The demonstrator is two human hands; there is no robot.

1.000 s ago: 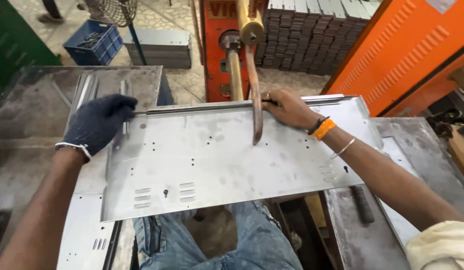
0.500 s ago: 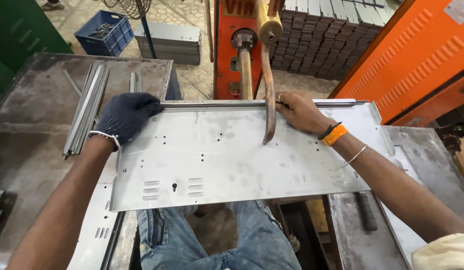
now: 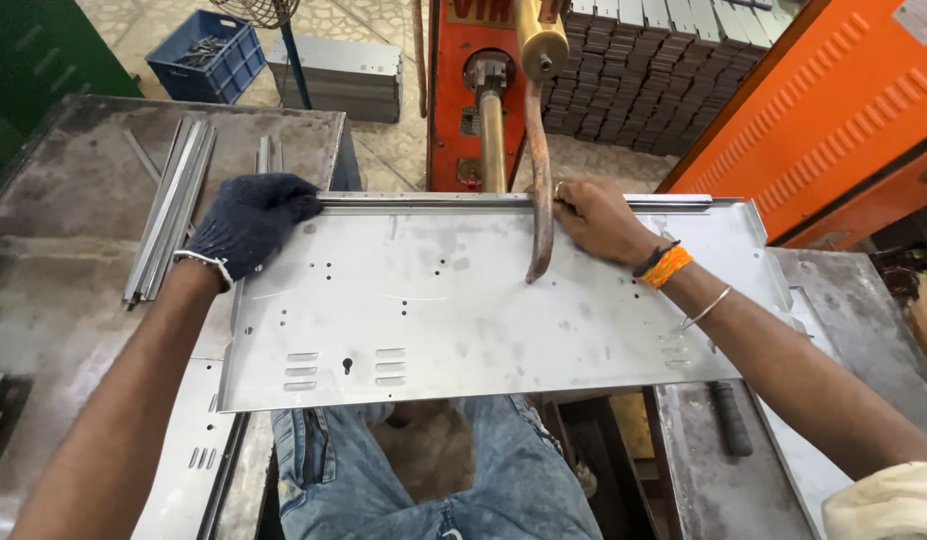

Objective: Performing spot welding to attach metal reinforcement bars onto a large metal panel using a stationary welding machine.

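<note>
A large flat sheet-metal panel with punched holes and louvre slots lies across my lap, under the curved copper electrode arm of an orange spot-welding machine. My left hand, in a dark knit glove, grips the panel's far left corner together with a thin metal strip along the far edge. My bare right hand, with orange and metal bracelets at the wrist, presses on the far edge just right of the electrode tip.
Long metal strips lie on the grey table at left. Another perforated panel sits under the left side. A blue crate and stacked dark parts stand behind. An orange cabinet is at right.
Both hands have slid the panel to the right under the electrode arm. My view has shifted so the panel sits more central. Both grips are unchanged.
</note>
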